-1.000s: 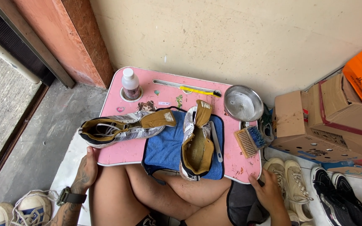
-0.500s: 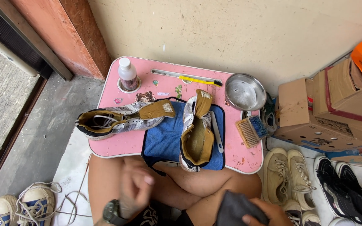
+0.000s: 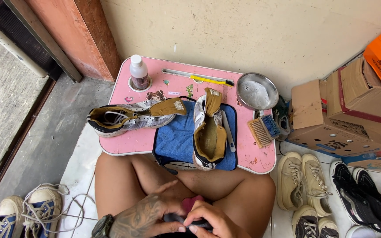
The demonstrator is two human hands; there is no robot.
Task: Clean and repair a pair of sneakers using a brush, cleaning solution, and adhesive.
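A: Hands?
B: Both at bottom centre of frame, over the lap. Left hand (image 3: 148, 216), tattooed, w/ a wristwatch (image 3: 102, 227), fingers curled round a dark cloth (image 3: 177, 218). Right hand (image 3: 210, 220) pinches the same cloth from the other side. So each grip is clenched on it.
A: Where's the cloth exactly?
B: Between the two hands, touching both, mostly hidden. A bit of reddish-pink fabric (image 3: 192, 203) shows just above it; can't tell if it's the same piece.
A: Table?
B: Small pink table (image 3: 261, 154) mid-frame, across the knees. Blue towel (image 3: 175, 141) at its near centre. One tan-lined high-top shoe (image 3: 209, 132) lies on the towel, opening up. The other shoe (image 3: 128, 118) lies on its side at left, tongue end reaching the towel.
A: Other bits?
B: Small bottle (image 3: 138, 71) upper left of table, yellow toothbrush (image 3: 211, 80) along the far edge, metal bowl (image 3: 256, 91) upper right, scrub brush (image 3: 264, 130) w/ blue bristles just below the bowl.
A: Floor?
B: Cardboard boxes (image 3: 331, 114) right. Beige sneakers (image 3: 303, 178) lower right, black shoes (image 3: 362, 194) beyond. Blue-and-white sneakers (image 3: 27, 209) lower left.
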